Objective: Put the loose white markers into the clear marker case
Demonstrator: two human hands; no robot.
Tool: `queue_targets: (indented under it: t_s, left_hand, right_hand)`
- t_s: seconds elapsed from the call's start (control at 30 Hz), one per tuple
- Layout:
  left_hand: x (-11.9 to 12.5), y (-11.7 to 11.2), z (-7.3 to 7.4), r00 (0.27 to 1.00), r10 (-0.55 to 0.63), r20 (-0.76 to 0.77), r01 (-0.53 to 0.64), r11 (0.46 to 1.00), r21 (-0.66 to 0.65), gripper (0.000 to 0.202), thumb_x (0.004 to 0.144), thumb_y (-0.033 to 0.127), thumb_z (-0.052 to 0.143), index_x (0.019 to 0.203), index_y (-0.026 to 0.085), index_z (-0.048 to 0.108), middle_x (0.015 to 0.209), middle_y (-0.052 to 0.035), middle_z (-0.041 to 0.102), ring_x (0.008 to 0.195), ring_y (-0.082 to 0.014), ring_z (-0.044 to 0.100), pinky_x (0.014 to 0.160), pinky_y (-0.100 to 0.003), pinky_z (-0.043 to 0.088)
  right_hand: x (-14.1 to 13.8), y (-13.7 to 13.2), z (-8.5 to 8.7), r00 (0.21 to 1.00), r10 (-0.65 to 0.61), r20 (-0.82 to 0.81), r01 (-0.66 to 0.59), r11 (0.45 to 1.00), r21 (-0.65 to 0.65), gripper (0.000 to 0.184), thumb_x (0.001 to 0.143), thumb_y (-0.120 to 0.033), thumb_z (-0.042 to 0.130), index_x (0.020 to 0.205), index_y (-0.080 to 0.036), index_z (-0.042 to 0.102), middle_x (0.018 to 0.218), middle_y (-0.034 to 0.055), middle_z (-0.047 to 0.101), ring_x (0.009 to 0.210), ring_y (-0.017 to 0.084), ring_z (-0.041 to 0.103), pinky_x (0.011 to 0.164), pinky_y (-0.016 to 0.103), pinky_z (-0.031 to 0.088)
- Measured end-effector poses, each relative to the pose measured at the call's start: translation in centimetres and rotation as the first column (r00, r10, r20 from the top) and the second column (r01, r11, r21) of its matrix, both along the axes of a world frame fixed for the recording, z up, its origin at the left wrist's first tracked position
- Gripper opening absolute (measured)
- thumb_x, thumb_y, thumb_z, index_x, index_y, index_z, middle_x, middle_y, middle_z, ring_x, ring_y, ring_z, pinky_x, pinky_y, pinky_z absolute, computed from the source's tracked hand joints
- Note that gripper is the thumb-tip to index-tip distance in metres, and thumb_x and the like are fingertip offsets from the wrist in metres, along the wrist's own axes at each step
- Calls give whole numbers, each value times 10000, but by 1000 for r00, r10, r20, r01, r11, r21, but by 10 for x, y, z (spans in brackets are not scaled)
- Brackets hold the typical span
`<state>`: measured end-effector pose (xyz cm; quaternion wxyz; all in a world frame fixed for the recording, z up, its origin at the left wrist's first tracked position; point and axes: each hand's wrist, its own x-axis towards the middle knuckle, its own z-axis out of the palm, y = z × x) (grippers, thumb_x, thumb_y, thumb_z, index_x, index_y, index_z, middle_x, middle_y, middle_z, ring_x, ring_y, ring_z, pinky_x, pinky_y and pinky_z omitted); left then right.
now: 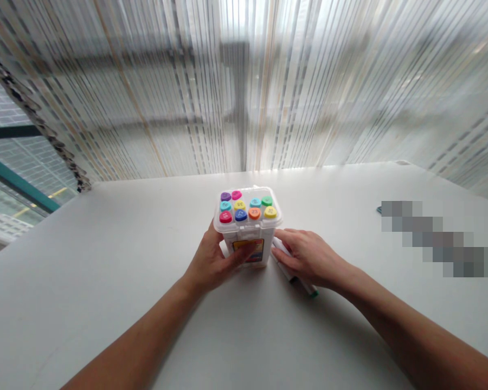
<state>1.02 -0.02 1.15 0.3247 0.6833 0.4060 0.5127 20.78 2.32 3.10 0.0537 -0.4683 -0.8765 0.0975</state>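
Note:
A white plastic box (249, 238) stands upright on the table, with several marker caps (239, 205) in many colours showing at its top. Numbers are printed on some caps. My left hand (213, 257) grips the box from the left, its thumb lying across the label on the front. Just right of the box, my right hand (305, 253) is closed over white markers (284, 265) resting low at the table. One marker ends in green (313, 294) and another in a dark tip. The hand partly hides them.
The white table (126, 281) reaches back to a striped string curtain (211, 108). On the right part of the table lies a long item blurred by pixelation (439, 238). At the far left a window (16, 141) shows beyond the curtain.

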Motion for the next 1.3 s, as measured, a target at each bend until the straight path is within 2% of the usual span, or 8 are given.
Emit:
queue_targets:
  t_s: [0.27,1.3]
  left_hand:
    - [-1,0,0,1000,10,-5,-10,1000,13,375,759,450,667,999,162,640,936,-108,709,1098,-316,581,962,-467,442]
    - [-1,0,0,1000,7,12,-7,1000,-10,308,755,424,676,927,169,657,929,-107,712,1097,-318,585,951,-457,453]
  right_hand:
    - [0,-1,-1,1000,-2,-5,2,1000,-2,178,891,-270,448,964,-194,592,801,36,617,722,154,551,640,217,340]
    - [0,0,0,1000,1,11,-1,1000,15,175,894,-271,444,949,-191,589,797,38,623,720,164,563,629,227,328]
